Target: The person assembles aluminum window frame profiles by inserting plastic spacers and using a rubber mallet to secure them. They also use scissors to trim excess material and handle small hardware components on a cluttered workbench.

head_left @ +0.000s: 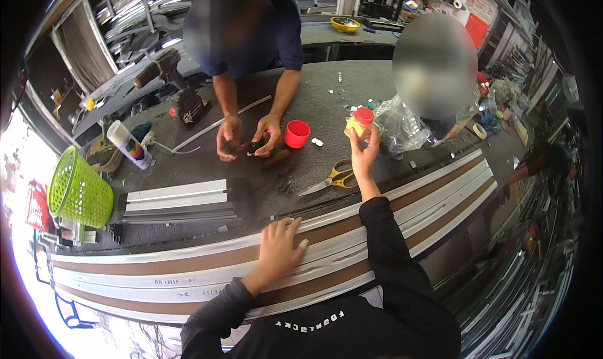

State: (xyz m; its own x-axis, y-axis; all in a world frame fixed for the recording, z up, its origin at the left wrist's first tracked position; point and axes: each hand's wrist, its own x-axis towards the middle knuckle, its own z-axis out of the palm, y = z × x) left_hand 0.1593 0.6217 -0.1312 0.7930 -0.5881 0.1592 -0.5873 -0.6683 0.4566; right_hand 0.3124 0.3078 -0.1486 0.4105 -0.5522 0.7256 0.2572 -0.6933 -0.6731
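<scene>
Fingers and thumb of your right hand (pixel 366 149) are closed around a small yellow container with a round red top (pixel 360 122), up off the dark grey work table (pixel 314 89), right of centre in the upper half of the frame. And your left hand (pixel 278 241), below the centre, lies nearly flat, fingers loosely spread, gripping nothing, pressed on a row of long white-and-brown profiles (pixel 326 252) that sweeps from lower left to right of the frame.

Just below your right hand sit yellow-handled metal scissors (pixel 326 182), blades pointing left! To the left of the container, an open red plastic cup (pixel 297 134), and right beside that, a co-worker's two hands (pixel 267 135), curled; what they hold is too small to tell. A crumpled clear plastic bag (pixel 399 127) lies just right of your grip. Over at the left edge stands a bright green perforated basket (pixel 81 189), with a white-capped spray can (pixel 129 144) above and right of it.
</scene>
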